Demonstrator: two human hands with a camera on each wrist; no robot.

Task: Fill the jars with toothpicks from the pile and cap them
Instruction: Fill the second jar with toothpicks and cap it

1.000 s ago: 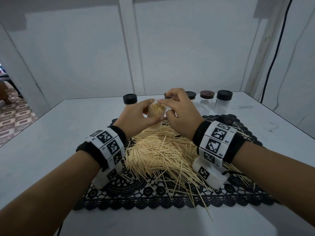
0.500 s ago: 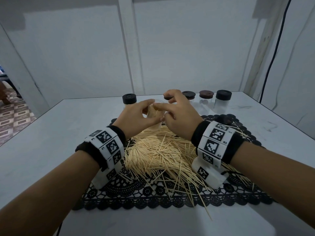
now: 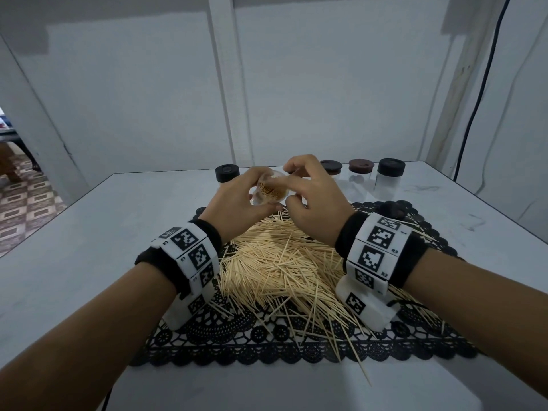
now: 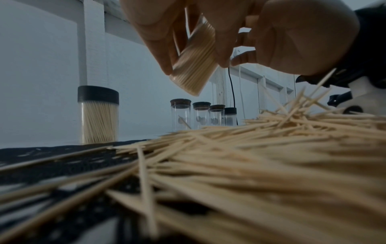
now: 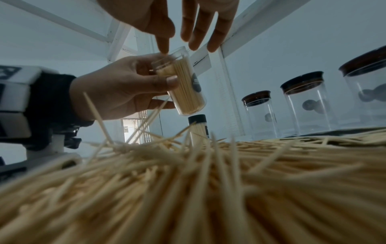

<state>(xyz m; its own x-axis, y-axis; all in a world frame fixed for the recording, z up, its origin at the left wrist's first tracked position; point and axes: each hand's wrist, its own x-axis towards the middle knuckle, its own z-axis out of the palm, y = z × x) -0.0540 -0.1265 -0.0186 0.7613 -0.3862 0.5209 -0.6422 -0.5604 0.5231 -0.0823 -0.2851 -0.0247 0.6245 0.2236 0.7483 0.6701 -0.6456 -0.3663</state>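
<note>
A clear jar (image 3: 271,191) packed with toothpicks is gripped in my left hand (image 3: 237,203) above the far end of the toothpick pile (image 3: 281,262). The jar is lifted off the mat and tilted, its uncapped mouth turned toward me. My right hand (image 3: 311,197) is right beside it, index fingertip on the toothpick ends at the mouth, the other fingers spread and holding nothing. The right wrist view shows the jar (image 5: 185,89) in the left hand's thumb and fingers (image 5: 117,92). In the left wrist view the jar's base (image 4: 194,66) hangs clear of the pile.
A black lace mat (image 3: 267,345) lies under the pile on the white table. At the back stand a filled, black-capped jar (image 3: 226,173) and three capped jars without toothpicks (image 3: 360,169). A loose dark cap (image 3: 393,209) lies on the mat by my right wrist. Walls enclose the table.
The left hand has raised the jar and tipped its mouth toward me. The right hand's index finger has moved onto the mouth; its other fingers have lifted away.
</note>
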